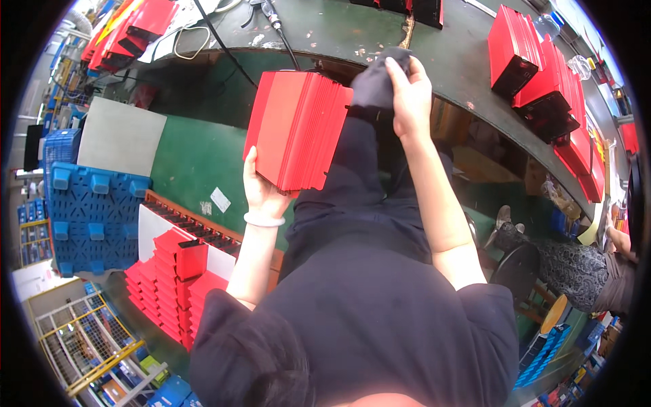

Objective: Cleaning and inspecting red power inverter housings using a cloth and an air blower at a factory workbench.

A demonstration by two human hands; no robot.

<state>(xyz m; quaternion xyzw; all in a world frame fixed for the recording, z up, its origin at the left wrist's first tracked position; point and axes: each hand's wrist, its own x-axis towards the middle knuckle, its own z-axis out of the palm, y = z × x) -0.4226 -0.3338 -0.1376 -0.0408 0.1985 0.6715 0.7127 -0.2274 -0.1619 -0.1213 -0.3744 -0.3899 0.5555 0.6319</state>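
Note:
My left hand (266, 192) grips a red ribbed metal case (291, 129) by its lower end, with the thumb along its left side. The case is held tilted over my lap, in front of the workbench edge. A dark cloth (380, 83) is pinched in my right hand (412, 102), just right of the case's upper end. The cloth and the case look close together, but I cannot tell whether they touch. My left fingers are mostly hidden behind the case.
The green workbench (325, 30) curves across the front, bearing red cases (519, 51) at right and a corded tool (271, 15). Stacked red cases (180, 278) stand at lower left beside a blue plastic pallet (95, 217). Another person (576, 268) sits at right near a stool (555, 313).

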